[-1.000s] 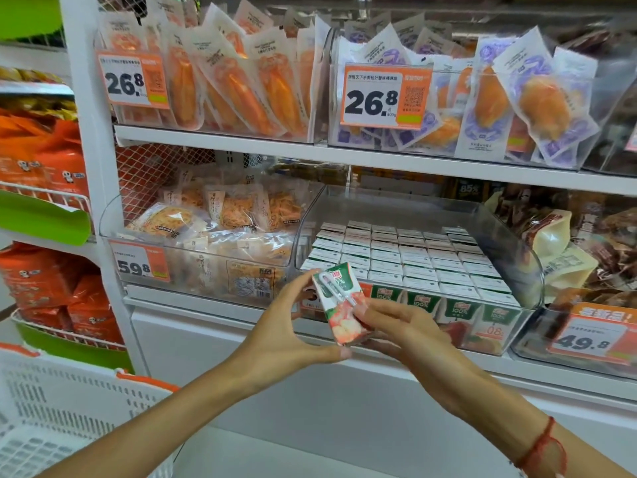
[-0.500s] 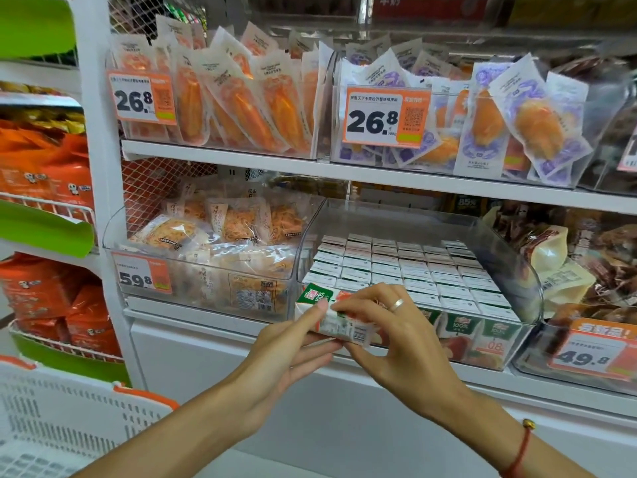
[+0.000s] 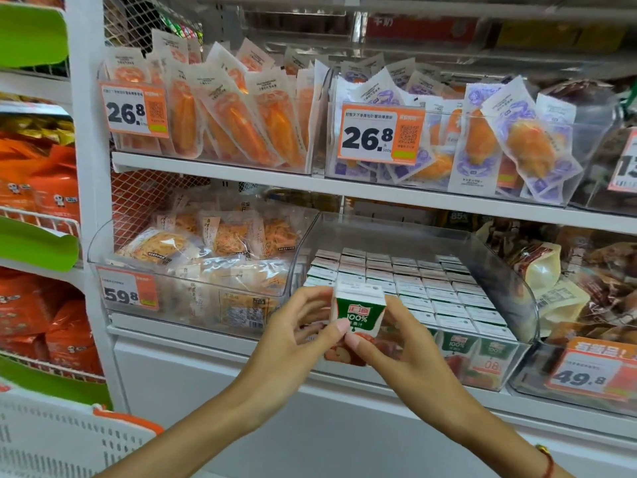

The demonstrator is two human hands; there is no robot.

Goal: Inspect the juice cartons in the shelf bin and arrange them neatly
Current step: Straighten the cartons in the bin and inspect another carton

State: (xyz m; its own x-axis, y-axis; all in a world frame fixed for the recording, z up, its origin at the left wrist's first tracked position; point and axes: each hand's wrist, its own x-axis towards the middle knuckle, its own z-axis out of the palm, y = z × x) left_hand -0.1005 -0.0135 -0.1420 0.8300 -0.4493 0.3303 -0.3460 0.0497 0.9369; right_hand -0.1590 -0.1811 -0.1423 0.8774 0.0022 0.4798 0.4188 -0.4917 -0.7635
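Observation:
A small green and white juice carton (image 3: 358, 313) stands upright between my hands, just in front of the clear shelf bin (image 3: 517, 294). My left hand (image 3: 296, 336) grips its left side, thumb on the front. My right hand (image 3: 403, 346) holds its right side with the thumb on the lower front. Several rows of matching juice cartons (image 3: 431, 288) fill the bin, white tops up. The bin's front left corner is hidden behind the held carton.
A clear bin of packaged noodles or pastries (image 3: 193, 270) sits left of the juice bin. Snack bags (image 3: 558, 281) fill the bin on the right. The shelf above (image 3: 310, 182) carries pouches in bins. A white basket (image 3: 69, 439) stands at lower left.
The carton was turned from tilted and sideways to upright with its front facing me. Both hands lifted it slightly, staying at the bin's front left corner.

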